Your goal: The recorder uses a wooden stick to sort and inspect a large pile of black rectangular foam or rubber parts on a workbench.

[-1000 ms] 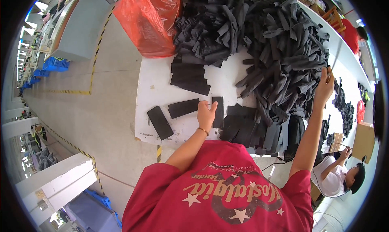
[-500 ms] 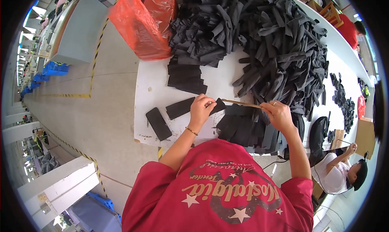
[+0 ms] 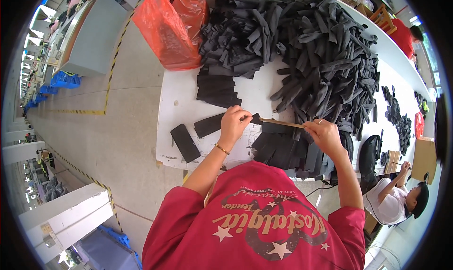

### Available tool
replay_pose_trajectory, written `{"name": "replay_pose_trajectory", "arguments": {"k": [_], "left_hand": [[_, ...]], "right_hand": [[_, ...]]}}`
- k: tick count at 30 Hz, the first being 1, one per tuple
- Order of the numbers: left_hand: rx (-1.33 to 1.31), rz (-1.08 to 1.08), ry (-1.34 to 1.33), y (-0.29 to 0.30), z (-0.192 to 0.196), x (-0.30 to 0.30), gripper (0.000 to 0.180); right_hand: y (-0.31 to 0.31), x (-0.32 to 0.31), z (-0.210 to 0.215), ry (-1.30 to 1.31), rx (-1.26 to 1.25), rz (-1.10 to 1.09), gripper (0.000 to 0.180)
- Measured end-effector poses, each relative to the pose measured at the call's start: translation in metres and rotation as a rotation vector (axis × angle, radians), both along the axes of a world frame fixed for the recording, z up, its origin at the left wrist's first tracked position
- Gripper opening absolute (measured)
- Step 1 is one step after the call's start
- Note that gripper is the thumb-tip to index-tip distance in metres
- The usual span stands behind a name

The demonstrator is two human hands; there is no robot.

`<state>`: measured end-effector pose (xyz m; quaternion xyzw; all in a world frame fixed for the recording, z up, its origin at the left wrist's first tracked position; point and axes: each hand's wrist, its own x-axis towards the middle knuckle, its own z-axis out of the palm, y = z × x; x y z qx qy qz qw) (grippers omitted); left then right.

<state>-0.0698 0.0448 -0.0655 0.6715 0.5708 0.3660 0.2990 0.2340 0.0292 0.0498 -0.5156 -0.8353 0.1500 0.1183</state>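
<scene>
My left hand is closed in a pinch on the end of a small black fabric piece. My right hand grips a thin, flat, light-brown stick that points left. The stick's far tip meets the fabric piece; whether it goes inside cannot be made out. Below the stick lie fanned black fabric strips. Another flat black strip lies left of my left hand, partly hidden by it. Beside that rests a dark rectangular thing with rounded corners.
A big heap of black fabric pieces covers the table's right back. Overlapping strips lie ahead of my left hand, near a red plastic bag. The white table ends at the left. A co-worker sits at the right.
The stick's tip and the pinched fabric have shifted slightly; the stick now lies a little flatter. My left hand has moved up slightly, and both hands keep their grips.
</scene>
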Motion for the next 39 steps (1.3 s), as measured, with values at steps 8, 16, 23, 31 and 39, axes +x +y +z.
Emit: {"name": "replay_pose_trajectory", "arguments": {"k": [8,16,23,31,39], "left_hand": [[0.212,-0.128,0.098,-0.003,0.019,0.016,0.007],[0.109,0.435,-0.480,-0.026,0.030,0.021,0.067],[-0.571,0.458,-1.731,-0.026,-0.004,0.037,0.025],[-0.435,0.672,-1.617,0.001,0.008,0.014,0.025],[-0.548,0.559,-1.650,-0.016,0.021,0.053,0.023]], "right_hand": [[-0.005,-0.027,-0.022,-0.003,-0.017,0.037,0.019],[-0.032,-0.088,-0.081,0.607,-0.432,-0.269,0.025],[-0.048,-0.143,-0.090,0.611,-0.301,-0.286,0.022],[-0.091,-0.125,-0.101,0.577,-0.288,-0.280,0.013],[-0.055,-0.146,-0.100,0.592,-0.189,-0.355,0.011]]}}
